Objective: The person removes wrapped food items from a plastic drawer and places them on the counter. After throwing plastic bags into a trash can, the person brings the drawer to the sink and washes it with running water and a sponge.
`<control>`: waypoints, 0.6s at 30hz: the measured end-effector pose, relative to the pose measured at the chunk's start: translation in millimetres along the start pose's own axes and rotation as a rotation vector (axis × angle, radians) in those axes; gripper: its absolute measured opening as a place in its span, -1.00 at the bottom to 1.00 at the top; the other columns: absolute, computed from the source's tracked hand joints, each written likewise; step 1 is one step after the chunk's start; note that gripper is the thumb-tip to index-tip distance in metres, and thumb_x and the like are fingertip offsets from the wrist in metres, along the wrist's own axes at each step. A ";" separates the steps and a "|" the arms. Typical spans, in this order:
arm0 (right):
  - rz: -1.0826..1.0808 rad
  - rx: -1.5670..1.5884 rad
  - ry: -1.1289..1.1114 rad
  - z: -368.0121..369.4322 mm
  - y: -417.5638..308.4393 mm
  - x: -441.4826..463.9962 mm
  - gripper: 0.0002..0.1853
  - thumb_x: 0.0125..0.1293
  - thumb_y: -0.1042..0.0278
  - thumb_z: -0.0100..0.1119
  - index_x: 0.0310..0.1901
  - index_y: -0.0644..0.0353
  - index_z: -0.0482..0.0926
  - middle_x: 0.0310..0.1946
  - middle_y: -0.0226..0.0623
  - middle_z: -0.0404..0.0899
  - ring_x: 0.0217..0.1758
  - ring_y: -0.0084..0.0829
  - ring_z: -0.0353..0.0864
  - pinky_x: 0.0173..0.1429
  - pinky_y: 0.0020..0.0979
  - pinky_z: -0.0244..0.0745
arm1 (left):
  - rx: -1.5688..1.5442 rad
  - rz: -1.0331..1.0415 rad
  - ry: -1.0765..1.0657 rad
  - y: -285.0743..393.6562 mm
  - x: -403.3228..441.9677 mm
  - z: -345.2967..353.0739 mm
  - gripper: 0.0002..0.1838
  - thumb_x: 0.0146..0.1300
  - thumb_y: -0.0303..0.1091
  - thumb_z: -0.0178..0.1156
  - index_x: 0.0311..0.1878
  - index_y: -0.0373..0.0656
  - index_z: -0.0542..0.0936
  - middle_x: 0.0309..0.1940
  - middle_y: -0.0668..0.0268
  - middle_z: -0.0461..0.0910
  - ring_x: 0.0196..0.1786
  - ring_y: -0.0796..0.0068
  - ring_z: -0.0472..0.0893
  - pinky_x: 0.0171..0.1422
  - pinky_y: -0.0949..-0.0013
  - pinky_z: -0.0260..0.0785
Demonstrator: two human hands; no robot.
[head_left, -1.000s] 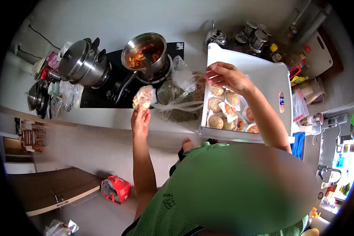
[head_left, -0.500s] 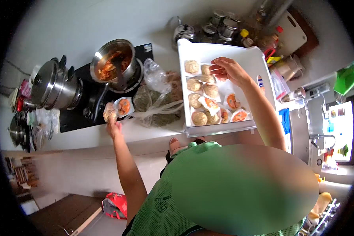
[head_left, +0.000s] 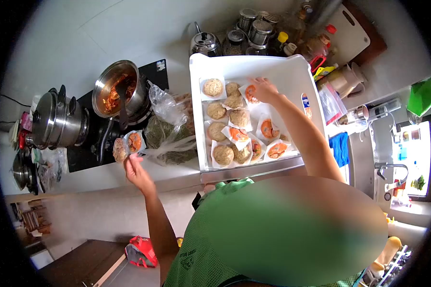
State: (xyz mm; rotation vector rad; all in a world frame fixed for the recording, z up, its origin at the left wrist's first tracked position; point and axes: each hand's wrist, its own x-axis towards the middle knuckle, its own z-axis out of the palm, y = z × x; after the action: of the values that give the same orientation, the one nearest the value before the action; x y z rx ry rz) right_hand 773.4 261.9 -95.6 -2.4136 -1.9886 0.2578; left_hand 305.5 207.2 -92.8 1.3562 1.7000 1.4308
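Note:
My left hand (head_left: 139,174) is over the counter's front edge, fingertips at the lower side of a pale, lumpy round patty (head_left: 120,149); its fingers look apart, not wrapped round it. Touching that patty, an orange-topped piece (head_left: 135,142) sits on white paper. Inside a white drawer (head_left: 292,71), my right hand (head_left: 267,91) has its fingers curled at the edge of another orange-topped piece (head_left: 250,94) on paper. Several pale round patties (head_left: 216,111) and more orange-topped pieces (head_left: 268,128) on paper squares fill the drawer's left and front.
A steel pot (head_left: 100,91) with reddish food and a dark utensil stands on the black stove (head_left: 81,158). Stacked steel pots (head_left: 48,122) are at left. Plastic bags (head_left: 170,138) lie between stove and drawer. A kettle (head_left: 206,45) and jars (head_left: 260,33) stand behind.
The view has shifted. My left hand has drawn slightly back from the pale patty. My right hand, earlier raised with fingers stretched, is now lower at the orange-topped piece.

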 end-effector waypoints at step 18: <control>-0.173 0.239 -0.009 -85.7 15.9 -10.1 -0.76 0.11 0.15 0.07 -0.30 0.14 0.48 -0.40 -0.14 0.58 -0.27 -0.13 0.57 -0.19 -0.17 0.44 | 0.554 0.762 -1.049 157.5 -11.5 218.0 -0.64 0.09 -0.39 0.19 0.00 -0.18 0.47 -0.06 0.07 0.48 -0.09 0.29 0.55 -0.02 0.26 0.42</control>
State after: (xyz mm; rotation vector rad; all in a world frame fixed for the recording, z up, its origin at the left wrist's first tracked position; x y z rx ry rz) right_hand 798.1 257.7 -11.5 -2.0886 -2.0224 0.4742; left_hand 553.8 273.5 -12.7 2.5995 0.8703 0.2645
